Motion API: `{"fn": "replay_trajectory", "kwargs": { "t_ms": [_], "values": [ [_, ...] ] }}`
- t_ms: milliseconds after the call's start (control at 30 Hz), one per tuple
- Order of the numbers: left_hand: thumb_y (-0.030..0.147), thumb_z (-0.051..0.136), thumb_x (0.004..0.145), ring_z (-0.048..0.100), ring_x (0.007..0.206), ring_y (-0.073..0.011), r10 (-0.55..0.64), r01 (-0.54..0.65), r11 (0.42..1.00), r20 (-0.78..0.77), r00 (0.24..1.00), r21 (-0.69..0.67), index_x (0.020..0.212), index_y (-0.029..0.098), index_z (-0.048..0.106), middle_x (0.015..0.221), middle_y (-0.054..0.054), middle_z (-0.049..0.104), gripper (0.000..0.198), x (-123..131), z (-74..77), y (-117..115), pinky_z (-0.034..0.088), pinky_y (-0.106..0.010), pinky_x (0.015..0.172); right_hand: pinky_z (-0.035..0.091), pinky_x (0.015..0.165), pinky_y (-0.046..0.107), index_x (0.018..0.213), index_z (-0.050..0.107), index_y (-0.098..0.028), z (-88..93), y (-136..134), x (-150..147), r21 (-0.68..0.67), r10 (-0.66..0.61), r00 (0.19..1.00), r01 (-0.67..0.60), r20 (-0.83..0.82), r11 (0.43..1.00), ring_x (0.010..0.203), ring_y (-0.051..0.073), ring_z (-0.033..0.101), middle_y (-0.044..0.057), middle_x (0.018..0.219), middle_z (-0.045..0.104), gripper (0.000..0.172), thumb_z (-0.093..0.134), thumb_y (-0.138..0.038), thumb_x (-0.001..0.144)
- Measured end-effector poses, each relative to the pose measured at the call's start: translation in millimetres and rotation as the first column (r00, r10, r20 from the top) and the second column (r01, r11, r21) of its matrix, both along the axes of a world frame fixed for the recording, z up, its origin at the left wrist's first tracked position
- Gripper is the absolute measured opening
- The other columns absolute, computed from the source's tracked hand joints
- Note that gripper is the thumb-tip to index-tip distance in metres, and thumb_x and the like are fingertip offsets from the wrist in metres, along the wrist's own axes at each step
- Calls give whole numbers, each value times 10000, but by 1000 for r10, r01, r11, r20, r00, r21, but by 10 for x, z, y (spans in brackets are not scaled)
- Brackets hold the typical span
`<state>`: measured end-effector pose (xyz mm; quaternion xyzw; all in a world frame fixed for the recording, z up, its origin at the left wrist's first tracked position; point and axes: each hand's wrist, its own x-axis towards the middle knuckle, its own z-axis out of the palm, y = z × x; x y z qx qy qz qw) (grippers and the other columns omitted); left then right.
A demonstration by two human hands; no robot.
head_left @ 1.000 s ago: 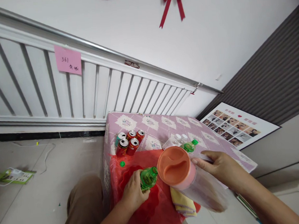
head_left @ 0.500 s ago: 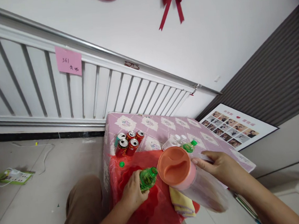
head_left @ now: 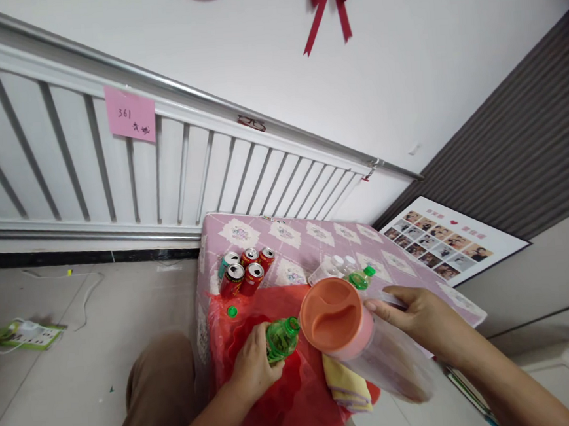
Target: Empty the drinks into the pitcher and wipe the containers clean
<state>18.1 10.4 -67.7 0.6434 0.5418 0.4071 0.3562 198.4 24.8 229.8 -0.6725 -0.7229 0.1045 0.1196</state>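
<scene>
My left hand is wrapped round an uncapped green plastic bottle, its mouth pointing toward a clear pitcher. My right hand grips the handle of that pitcher, which has an orange lid and leans toward me. Both are held over a red plastic sheet on a small table with a purple patterned cloth. A loose green cap lies on the red sheet to the left.
Several red drink cans stand at the table's left. Clear bottles and another green bottle stand behind the pitcher. A yellow cloth lies under the pitcher. A white radiator lines the wall; a photo board leans at right.
</scene>
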Motion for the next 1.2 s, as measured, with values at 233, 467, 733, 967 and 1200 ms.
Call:
{"fn": "replay_trajectory", "kwargs": {
  "t_ms": [233,467,733,967,1200],
  "values": [
    [198,692,641,545,1191,-288,15,-15,1000,17,1000,-4,1287,185,403,1254,-133,572,708,6,-16,3,435,-411,1024,265,400,233,530,543,-184,-9,14,-6,14,15,1000,-15,4,1000,455,101,333,-44,468,395,505,564,-652,720],
    [212,678,652,543,1190,-293,10,-10,1000,2,1000,14,1291,161,402,1263,-151,564,698,3,-22,5,439,-409,1021,250,414,236,545,524,-190,-28,14,14,-11,-12,1000,12,14,1000,464,98,314,-48,491,359,498,543,-657,720],
    [217,676,649,539,1187,-294,7,-7,1000,3,1000,21,1287,148,398,1257,-153,561,699,11,-60,16,443,-412,1020,264,431,239,557,531,-188,-27,22,19,-27,-3,1000,3,16,1000,481,104,327,-45,508,372,489,552,-647,723],
    [211,675,652,537,1198,-301,1,-1,1000,-11,1000,18,1296,138,394,1282,-169,551,706,4,-36,12,438,-430,1027,266,419,234,560,551,-185,-29,23,16,-23,-4,1000,4,4,1000,472,99,326,-46,500,380,462,570,-618,722],
    [216,665,653,546,1186,-305,3,-3,1000,-14,1000,4,1287,132,400,1266,-172,561,693,3,-30,13,445,-435,1019,244,407,232,533,520,-196,-79,22,44,-14,-12,1000,12,-15,1000,459,99,317,-47,484,361,451,565,-607,712]
  ]
}}
